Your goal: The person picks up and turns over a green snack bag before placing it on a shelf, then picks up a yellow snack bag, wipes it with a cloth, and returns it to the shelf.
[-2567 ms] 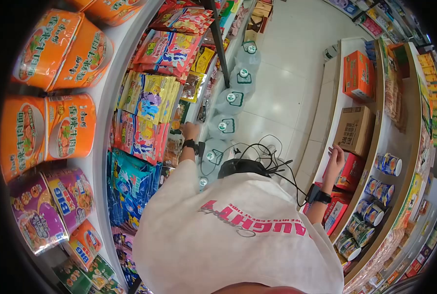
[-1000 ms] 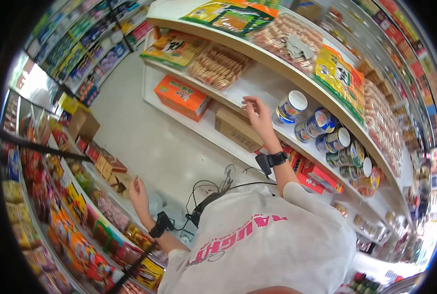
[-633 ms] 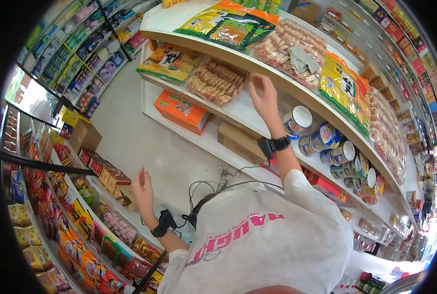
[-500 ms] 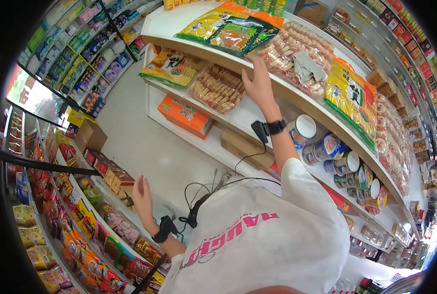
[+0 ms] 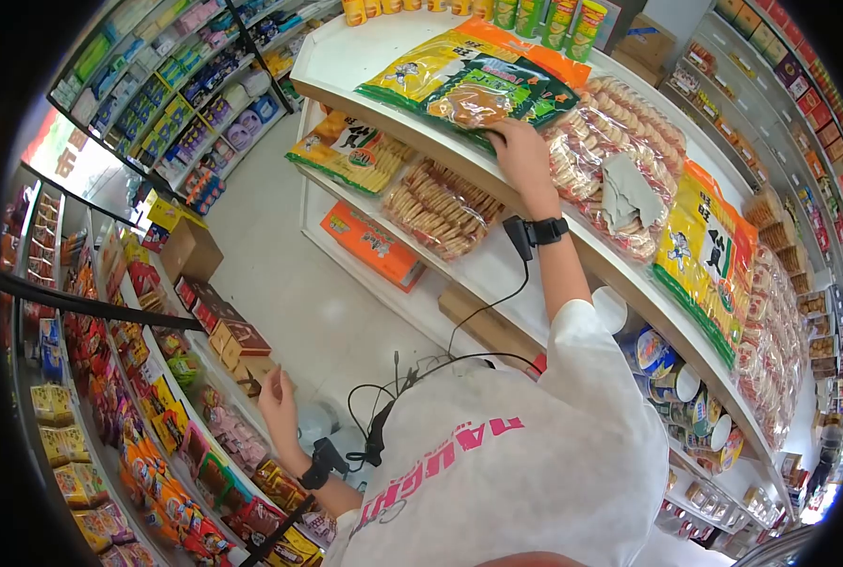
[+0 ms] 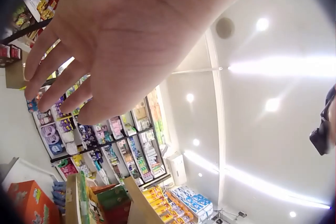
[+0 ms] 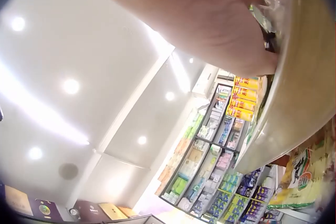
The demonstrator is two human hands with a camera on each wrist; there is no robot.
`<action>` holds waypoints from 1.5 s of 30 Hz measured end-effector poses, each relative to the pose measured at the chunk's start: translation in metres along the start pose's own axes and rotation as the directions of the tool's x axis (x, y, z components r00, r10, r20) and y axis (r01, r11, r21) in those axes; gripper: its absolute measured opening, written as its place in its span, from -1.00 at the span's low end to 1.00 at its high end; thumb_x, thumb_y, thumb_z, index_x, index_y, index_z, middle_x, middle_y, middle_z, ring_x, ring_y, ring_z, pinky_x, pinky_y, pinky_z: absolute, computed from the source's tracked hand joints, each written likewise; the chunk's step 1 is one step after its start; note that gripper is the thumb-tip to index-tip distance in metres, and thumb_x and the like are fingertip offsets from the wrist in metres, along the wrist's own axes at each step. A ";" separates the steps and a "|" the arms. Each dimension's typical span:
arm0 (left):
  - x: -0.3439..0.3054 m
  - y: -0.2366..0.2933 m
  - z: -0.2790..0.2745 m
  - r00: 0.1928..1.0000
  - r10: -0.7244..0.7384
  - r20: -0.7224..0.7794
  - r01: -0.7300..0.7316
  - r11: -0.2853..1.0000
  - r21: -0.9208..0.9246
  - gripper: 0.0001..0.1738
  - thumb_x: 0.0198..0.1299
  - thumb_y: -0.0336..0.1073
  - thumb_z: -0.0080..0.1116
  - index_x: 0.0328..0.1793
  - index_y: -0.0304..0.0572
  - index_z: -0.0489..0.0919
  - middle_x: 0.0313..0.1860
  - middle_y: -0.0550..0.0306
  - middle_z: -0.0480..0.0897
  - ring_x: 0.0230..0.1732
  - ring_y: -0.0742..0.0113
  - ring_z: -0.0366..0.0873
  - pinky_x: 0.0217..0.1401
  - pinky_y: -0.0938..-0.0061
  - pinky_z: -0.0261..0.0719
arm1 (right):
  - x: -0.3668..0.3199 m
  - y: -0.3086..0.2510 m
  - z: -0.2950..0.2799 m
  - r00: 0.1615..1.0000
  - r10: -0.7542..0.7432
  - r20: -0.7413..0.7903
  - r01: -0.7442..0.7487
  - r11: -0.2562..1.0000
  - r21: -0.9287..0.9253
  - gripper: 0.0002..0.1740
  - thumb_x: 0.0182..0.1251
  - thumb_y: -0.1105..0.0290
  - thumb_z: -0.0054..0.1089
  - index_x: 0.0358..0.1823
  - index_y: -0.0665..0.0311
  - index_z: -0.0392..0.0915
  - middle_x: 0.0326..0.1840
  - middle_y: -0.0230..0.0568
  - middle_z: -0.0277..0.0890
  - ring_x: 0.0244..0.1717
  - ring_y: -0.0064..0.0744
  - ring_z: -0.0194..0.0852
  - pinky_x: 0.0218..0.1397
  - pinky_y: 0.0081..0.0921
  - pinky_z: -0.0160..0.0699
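My right hand (image 5: 525, 161) is at the near edge of a dark green snack bag (image 5: 485, 93) on the top shelf, its fingertips over the bag's edge. Whether they pinch it I cannot tell. The bag lies flat, overlapping a yellow and orange rice cracker bag (image 5: 421, 68). In the right wrist view the palm covers most of the contact, and the thumb reaches the shelf edge (image 7: 286, 71). Low on the left, my left hand (image 5: 278, 402) hangs with relaxed fingers, holding nothing. The left wrist view shows its palm (image 6: 131, 35) with the fingers extended.
Clear packs of round crackers (image 5: 620, 161) and another yellow cracker bag (image 5: 709, 255) lie right of my right hand. Below are a cracker pack (image 5: 445, 208), an orange box (image 5: 372, 248) and tins (image 5: 650, 352). A candy rack (image 5: 147, 425) borders the left side.
The view has turned from the noodle and candy shelves to the cracker shelf. My right hand has risen past the lower shelf to the green bag; my left hand has left the candy rack.
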State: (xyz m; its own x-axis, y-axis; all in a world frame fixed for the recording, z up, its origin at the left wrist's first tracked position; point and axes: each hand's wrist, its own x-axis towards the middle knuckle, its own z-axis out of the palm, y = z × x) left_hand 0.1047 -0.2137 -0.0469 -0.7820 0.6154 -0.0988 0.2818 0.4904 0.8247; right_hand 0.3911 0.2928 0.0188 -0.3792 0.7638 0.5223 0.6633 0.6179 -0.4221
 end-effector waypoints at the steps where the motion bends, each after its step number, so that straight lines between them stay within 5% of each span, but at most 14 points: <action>1: -0.001 0.011 0.003 1.000 0.018 0.000 -0.018 1.000 -0.005 -0.57 0.50 -0.23 0.08 0.30 -0.43 0.53 0.04 -0.09 0.68 0.07 0.30 0.63 0.18 0.43 0.55 | -0.001 -0.001 0.001 0.995 -0.021 -0.096 0.023 1.000 0.019 -0.74 0.30 0.39 0.27 -0.01 0.24 0.70 0.00 -0.03 0.67 0.06 -0.04 0.61 0.12 -0.21 0.59; 3: 0.001 0.034 0.013 0.998 0.060 -0.009 -0.060 0.998 -0.019 -0.59 0.50 -0.24 0.08 0.29 -0.42 0.54 0.04 -0.09 0.69 0.10 0.30 0.63 0.21 0.44 0.54 | 0.001 -0.004 0.003 0.954 -0.063 -0.294 0.082 0.995 0.051 -0.83 0.33 0.37 0.28 -0.12 0.24 0.72 -0.15 -0.10 0.71 -0.09 -0.04 0.65 0.01 -0.22 0.62; 6: 0.006 0.036 0.032 0.989 0.095 0.114 -0.071 0.978 -0.196 -0.63 0.50 -0.26 0.08 0.25 -0.40 0.57 0.07 -0.09 0.69 0.14 0.29 0.63 0.25 0.44 0.53 | 0.002 -0.022 -0.010 0.911 -0.003 -0.413 0.068 0.987 0.143 -0.82 0.35 0.39 0.27 -0.10 0.29 0.69 -0.13 -0.04 0.69 -0.09 0.01 0.64 0.01 -0.21 0.59; 11: 0.004 0.046 0.055 0.957 0.146 0.250 -0.063 0.947 -0.314 -0.66 0.51 -0.28 0.07 0.20 -0.42 0.59 0.03 -0.04 0.72 0.13 0.27 0.65 0.27 0.43 0.53 | -0.015 -0.045 -0.025 0.900 -0.011 -0.436 0.126 0.964 0.235 -0.80 0.31 0.46 0.31 -0.12 0.42 0.59 -0.17 0.08 0.58 -0.09 0.12 0.55 -0.02 -0.16 0.50; 15: 0.005 0.040 0.067 0.942 0.168 0.291 -0.033 0.908 -0.418 -0.66 0.51 -0.27 0.08 0.20 -0.41 0.59 -0.03 -0.01 0.73 0.09 0.27 0.67 0.25 0.41 0.55 | -0.040 -0.038 -0.009 0.988 -0.076 -0.136 0.116 0.942 0.314 -0.82 0.20 0.47 0.36 -0.19 0.37 0.64 -0.11 -0.03 0.59 0.01 0.03 0.53 0.16 -0.17 0.46; 19: 0.007 0.045 0.065 0.934 0.188 0.305 -0.047 0.909 -0.414 -0.65 0.52 -0.24 0.05 0.20 -0.38 0.60 -0.03 -0.01 0.74 0.06 0.29 0.67 0.21 0.40 0.57 | -0.062 -0.039 -0.010 0.988 -0.116 -0.100 0.137 0.962 0.235 -0.84 0.15 0.48 0.38 -0.22 0.31 0.68 -0.08 -0.12 0.63 0.05 -0.02 0.57 0.37 -0.05 0.32; 30: 0.001 0.040 0.056 0.931 0.116 0.347 0.074 0.869 -0.488 -0.62 0.55 -0.18 0.00 0.20 -0.34 0.61 -0.01 -0.03 0.74 0.08 0.22 0.70 0.22 0.38 0.60 | -0.064 -0.069 -0.040 0.948 0.016 -0.318 0.100 0.932 0.347 -0.81 0.16 0.57 0.37 -0.17 0.37 0.63 -0.18 -0.06 0.64 -0.05 -0.05 0.62 0.05 -0.27 0.55; 34: -0.003 0.037 0.055 0.928 0.096 0.360 0.100 0.867 -0.489 -0.62 0.55 -0.17 0.00 0.20 -0.34 0.61 0.00 -0.03 0.74 0.07 0.23 0.70 0.22 0.39 0.59 | -0.066 -0.055 -0.032 0.982 -0.086 -0.170 0.142 0.924 0.355 -0.80 0.12 0.56 0.42 -0.22 0.36 0.62 -0.24 -0.07 0.62 -0.12 -0.06 0.63 -0.03 -0.28 0.56; 37: -0.001 0.035 0.053 0.932 0.087 0.352 0.102 0.868 -0.485 -0.61 0.55 -0.16 0.00 0.20 -0.33 0.61 0.01 -0.03 0.74 0.07 0.24 0.70 0.22 0.39 0.59 | -0.071 -0.052 -0.036 0.991 -0.094 0.097 0.064 0.960 0.274 -0.78 0.10 0.52 0.45 -0.23 0.35 0.62 -0.24 -0.09 0.62 -0.18 -0.07 0.63 -0.08 -0.32 0.57; 45: -0.001 0.026 0.051 0.934 0.063 0.352 0.123 0.867 -0.482 -0.62 0.54 -0.16 0.01 0.21 -0.32 0.61 0.01 -0.02 0.73 0.07 0.25 0.70 0.20 0.40 0.59 | -0.064 -0.060 -0.051 0.992 -0.093 0.080 0.060 0.938 0.342 -0.79 0.19 0.48 0.42 -0.16 0.38 0.65 -0.19 -0.08 0.70 -0.22 -0.13 0.68 -0.13 -0.33 0.61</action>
State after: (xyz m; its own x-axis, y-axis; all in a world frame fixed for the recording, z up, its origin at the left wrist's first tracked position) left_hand 0.1411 -0.1701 -0.0537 -0.5167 0.8229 -0.2362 -0.1201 0.2035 0.9717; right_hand 0.4085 0.1970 0.0486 -0.4897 0.7157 0.4979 0.3789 0.6890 -0.6178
